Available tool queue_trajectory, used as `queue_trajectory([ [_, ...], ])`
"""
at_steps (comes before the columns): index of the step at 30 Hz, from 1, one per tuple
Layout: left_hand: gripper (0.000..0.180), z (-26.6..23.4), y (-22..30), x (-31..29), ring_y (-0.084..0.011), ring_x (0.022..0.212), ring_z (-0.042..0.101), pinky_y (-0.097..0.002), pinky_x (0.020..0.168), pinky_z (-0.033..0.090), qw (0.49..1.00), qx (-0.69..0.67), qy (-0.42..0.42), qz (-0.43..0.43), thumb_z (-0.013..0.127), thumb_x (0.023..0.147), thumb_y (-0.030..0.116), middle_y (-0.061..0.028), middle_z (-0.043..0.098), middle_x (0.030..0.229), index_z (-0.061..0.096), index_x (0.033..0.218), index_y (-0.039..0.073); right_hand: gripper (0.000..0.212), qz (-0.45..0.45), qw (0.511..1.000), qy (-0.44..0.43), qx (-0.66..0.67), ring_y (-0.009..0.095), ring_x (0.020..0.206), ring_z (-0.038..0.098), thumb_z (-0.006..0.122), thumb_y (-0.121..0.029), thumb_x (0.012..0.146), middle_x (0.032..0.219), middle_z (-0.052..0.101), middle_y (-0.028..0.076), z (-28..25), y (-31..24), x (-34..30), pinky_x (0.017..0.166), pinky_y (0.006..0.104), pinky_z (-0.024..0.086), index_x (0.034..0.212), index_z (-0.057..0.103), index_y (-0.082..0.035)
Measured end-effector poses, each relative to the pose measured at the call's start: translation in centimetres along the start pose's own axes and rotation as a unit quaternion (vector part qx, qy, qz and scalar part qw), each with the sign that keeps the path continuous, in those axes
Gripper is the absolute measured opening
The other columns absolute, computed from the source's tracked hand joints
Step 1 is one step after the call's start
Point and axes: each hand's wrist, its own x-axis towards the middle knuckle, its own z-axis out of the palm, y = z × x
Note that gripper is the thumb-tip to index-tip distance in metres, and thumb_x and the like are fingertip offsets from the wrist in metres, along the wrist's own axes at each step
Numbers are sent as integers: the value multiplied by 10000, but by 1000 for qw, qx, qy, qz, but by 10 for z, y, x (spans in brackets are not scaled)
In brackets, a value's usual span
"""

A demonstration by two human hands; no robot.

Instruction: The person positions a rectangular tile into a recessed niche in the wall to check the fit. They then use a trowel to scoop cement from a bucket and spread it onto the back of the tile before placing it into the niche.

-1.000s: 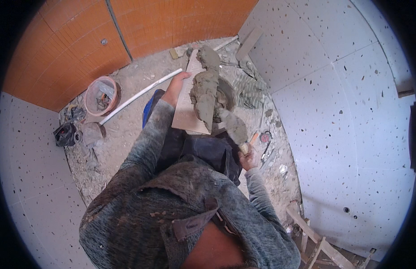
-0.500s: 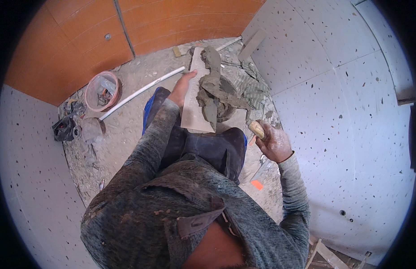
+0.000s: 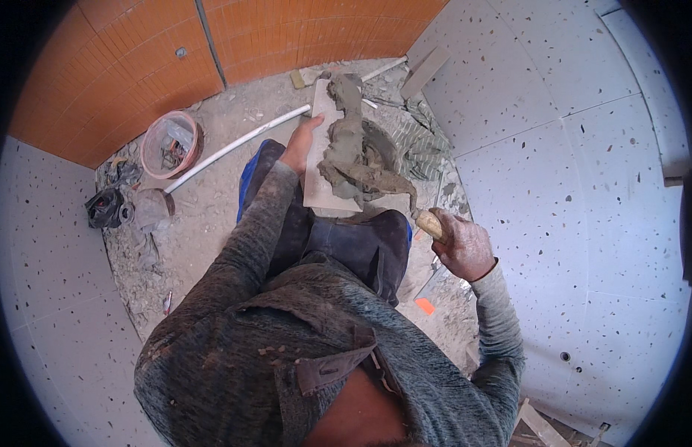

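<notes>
My left hand point(image 3: 301, 143) grips the left edge of a pale tile point(image 3: 321, 175), which is held above my knees. Thick grey mortar point(image 3: 346, 141) lies along the tile's right side in a lumpy band. In my right hand point(image 3: 463, 244) is the wooden handle of a trowel point(image 3: 429, 223), the fingers wrapped round it. Its mortar-coated blade reaches left onto the lower part of the band. Partly hidden behind the tile and trowel is a round container point(image 3: 381, 141) with mortar in it.
A pink bucket point(image 3: 193, 160) with odds and ends stands at the left, beside a white pipe point(image 3: 238, 143) on the dusty floor. Dark bags point(image 3: 106, 208) lie by the left wall. Speckled panels point(image 3: 539, 186) line the right; an orange wall point(image 3: 137, 67) rises at the back.
The trowel blade has moved lower along the tile, and the mortar now forms a broader, more continuous band. My right hand has shifted slightly right and down.
</notes>
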Motion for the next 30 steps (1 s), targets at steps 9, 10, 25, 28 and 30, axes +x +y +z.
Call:
queue_trajectory([
  [9,527,-5,2,14,-265,1147,649,-401,987,537,999,36,29,15,515,1039,362,-153,626,1302,497,1416,-6,559,10,999,-31,7,401,763,667,782,-138,733,825,652,183,15,-1,0,672,494,539,1245,564,-89],
  [10,528,-6,1,15,-264,1140,653,-395,982,539,1000,15,18,11,515,1040,362,-153,628,1299,497,1414,-10,563,7,999,-32,3,405,760,665,783,-139,731,833,656,186,15,-2,-1,671,497,541,1247,562,-92],
  [25,500,-20,-6,24,-272,1148,652,-416,993,541,1000,-18,15,-2,484,1055,337,-152,633,1302,497,1413,-12,608,10,1000,13,17,398,757,685,745,-82,728,857,681,190,-4,3,-3,662,495,549,1306,557,-104],
  [28,494,-20,-8,20,-273,1147,652,-413,992,541,1000,-13,4,-9,489,1049,333,-151,635,1301,503,1415,2,589,16,996,85,37,411,771,682,754,-91,744,853,680,196,6,9,5,679,503,546,1298,557,-85],
  [30,494,-19,-14,15,-272,1144,652,-410,989,540,999,-28,-4,-22,498,1040,331,-149,636,1301,506,1418,13,574,41,994,99,22,426,789,679,759,-96,753,870,683,206,18,10,7,684,508,545,1291,559,-70],
])
